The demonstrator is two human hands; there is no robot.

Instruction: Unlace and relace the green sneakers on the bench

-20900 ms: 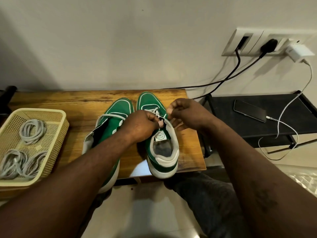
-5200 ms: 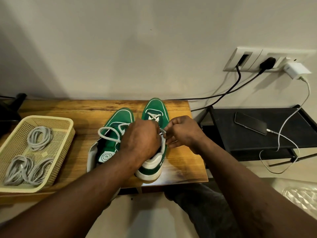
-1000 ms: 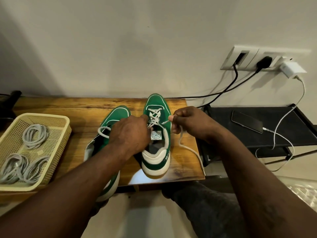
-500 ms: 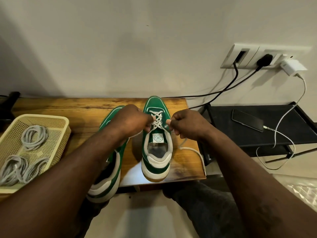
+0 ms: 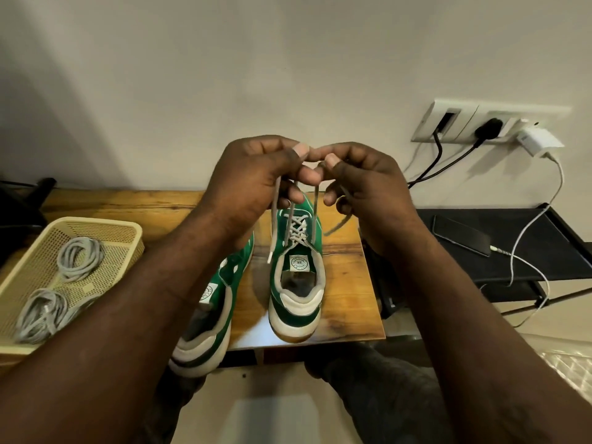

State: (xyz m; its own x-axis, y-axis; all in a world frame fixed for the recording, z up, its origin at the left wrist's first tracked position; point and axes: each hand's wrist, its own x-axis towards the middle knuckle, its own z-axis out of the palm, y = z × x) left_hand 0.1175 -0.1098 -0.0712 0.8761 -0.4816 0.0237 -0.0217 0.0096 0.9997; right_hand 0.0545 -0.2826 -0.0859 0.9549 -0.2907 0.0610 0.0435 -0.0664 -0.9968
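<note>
The hands are meeting fingertip to fingertip above the toe end of the laced sneaker (image 5: 296, 302), the left hand (image 5: 253, 184) pinching one end of the lace (image 5: 273, 219) and the right hand (image 5: 368, 190) pinching the other. That sneaker is sitting on the counter (image 5: 346, 283) directly below them, about equally near both. Its long axis is running from the heel by the person to the toe, which is pointing at the wall (image 5: 288, 75). The second sneaker (image 5: 217, 302) is lying just left of it.
</note>
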